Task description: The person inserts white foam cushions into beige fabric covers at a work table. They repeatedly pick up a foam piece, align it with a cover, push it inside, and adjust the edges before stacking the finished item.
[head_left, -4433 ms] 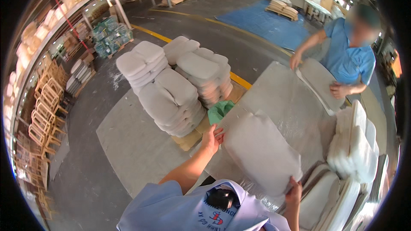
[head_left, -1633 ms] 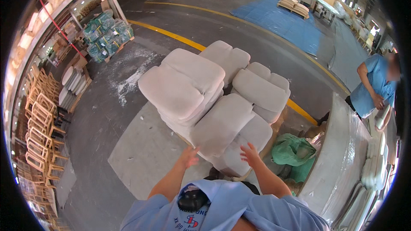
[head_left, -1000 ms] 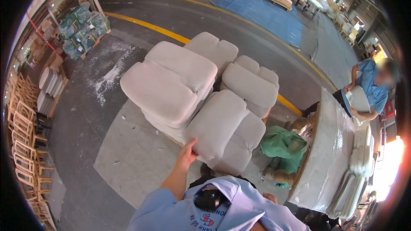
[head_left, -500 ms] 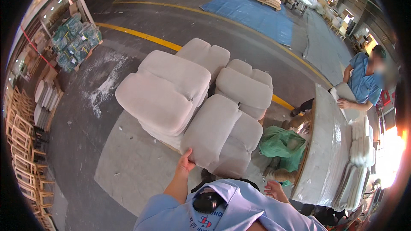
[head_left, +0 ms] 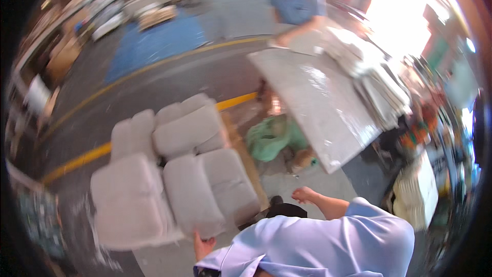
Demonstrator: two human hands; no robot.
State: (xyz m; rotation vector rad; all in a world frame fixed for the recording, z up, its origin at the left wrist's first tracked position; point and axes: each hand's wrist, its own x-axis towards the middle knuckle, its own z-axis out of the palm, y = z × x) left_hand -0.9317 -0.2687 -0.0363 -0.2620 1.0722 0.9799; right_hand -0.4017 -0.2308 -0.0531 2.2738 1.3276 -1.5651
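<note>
Cushions (head_left: 192, 200) touching left hand (head_left: 204, 245) fingertips, right hand (head_left: 304, 194) loosely open, apart.

Green plastic bag (head_left: 271, 138) on floor between cushion stack and table; print unreadable.

Whole view motion-blurred; your left hand (head_left: 203, 244) half hidden under your sleeve (head_left: 328, 241), grip on cushion stack (head_left: 174, 174) unclear.

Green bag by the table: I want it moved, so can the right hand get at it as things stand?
Probably yes: the right hand is empty and open, with only bare floor between it and the green bag.
</note>
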